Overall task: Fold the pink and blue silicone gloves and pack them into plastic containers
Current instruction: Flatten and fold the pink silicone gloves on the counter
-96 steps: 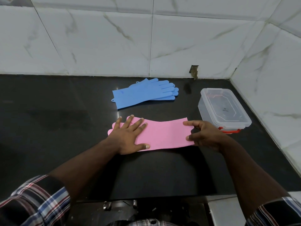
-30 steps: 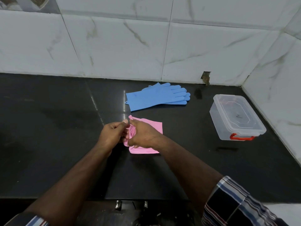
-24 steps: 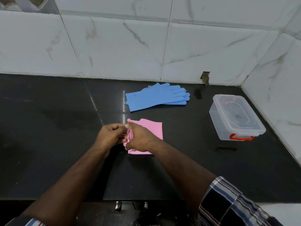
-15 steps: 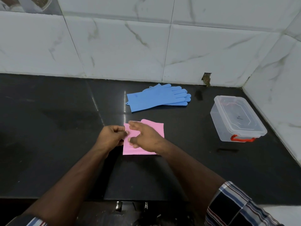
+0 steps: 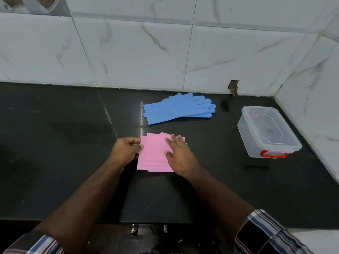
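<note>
The folded pink gloves sit flat on the black countertop, near the front edge. The left hand pinches their left edge, fingers curled in. The right hand lies flat on top of the fold, fingers straight and pressing down. Behind them, apart, the blue gloves lie stacked and unfolded, fingers pointing right. Off to the right, by the tiled corner, the clear plastic container stands with its lid on and red latch facing front
</note>
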### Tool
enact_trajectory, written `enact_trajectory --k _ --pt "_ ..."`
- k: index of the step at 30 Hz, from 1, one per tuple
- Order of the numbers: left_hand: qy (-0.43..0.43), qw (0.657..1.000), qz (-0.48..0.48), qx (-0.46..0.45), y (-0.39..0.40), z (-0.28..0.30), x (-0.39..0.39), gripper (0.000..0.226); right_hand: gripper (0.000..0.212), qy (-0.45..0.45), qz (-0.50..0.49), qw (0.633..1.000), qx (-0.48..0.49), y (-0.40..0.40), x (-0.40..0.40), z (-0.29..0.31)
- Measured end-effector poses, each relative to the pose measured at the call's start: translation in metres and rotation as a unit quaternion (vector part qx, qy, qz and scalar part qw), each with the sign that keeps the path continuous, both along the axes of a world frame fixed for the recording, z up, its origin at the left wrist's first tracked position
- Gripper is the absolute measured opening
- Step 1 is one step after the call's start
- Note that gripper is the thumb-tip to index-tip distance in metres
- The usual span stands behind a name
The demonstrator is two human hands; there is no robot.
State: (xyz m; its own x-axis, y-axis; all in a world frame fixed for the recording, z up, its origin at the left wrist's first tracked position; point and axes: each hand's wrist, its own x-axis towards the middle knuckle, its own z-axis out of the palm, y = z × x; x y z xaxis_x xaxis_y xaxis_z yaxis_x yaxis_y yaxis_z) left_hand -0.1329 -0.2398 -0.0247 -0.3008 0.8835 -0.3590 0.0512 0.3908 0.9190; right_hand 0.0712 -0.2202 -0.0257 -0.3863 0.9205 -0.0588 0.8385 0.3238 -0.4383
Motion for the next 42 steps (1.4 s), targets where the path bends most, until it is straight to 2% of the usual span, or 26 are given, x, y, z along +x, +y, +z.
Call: enact_trajectory --k 11,16,17,20,24,29,31,34,39,42 --pt "0.080 0.997 0.005 -0.011 0.000 -0.003 0.001 0.024 0.056 -0.074 0.021 0.997 0.002 -0.010 -0.025 -0.005" --pt "0.085 0.996 -0.005 0.012 -0.004 0.000 0.004 0.010 0.057 -0.097 0.040 0.994 0.012 -0.012 -0.026 -0.009" --pt "0.100 0.995 -0.015 0.017 -0.004 0.001 0.005 0.015 0.057 -0.099 0.043 0.994 0.012 -0.012 -0.025 -0.009" --pt "0.145 0.989 -0.016 0.028 -0.002 0.005 0.008 0.027 0.056 -0.074 0.044 0.996 0.008 -0.010 -0.022 -0.005" --pt "0.123 0.991 -0.020 0.044 0.002 0.011 0.012 0.029 0.050 -0.007 0.009 1.000 0.020 -0.006 -0.007 0.000" --pt "0.094 0.994 -0.023 0.046 0.002 0.015 0.015 0.039 0.051 -0.018 -0.025 1.000 0.003 -0.002 0.009 -0.003" --pt "0.122 0.991 -0.034 0.032 0.000 0.017 0.013 0.046 0.053 -0.030 -0.024 0.999 -0.001 -0.002 0.011 -0.007" --pt "0.223 0.973 -0.059 0.015 -0.001 0.019 0.010 0.048 0.055 -0.051 -0.025 0.998 -0.016 -0.003 0.010 -0.013" --pt "0.284 0.957 -0.054 0.030 -0.005 0.013 0.014 0.027 0.053 -0.048 -0.016 0.999 -0.001 -0.005 0.004 -0.018" --pt "0.325 0.944 -0.061 0.017 -0.010 0.003 0.023 0.040 0.056 -0.071 -0.018 0.997 -0.003 -0.006 -0.002 -0.020"
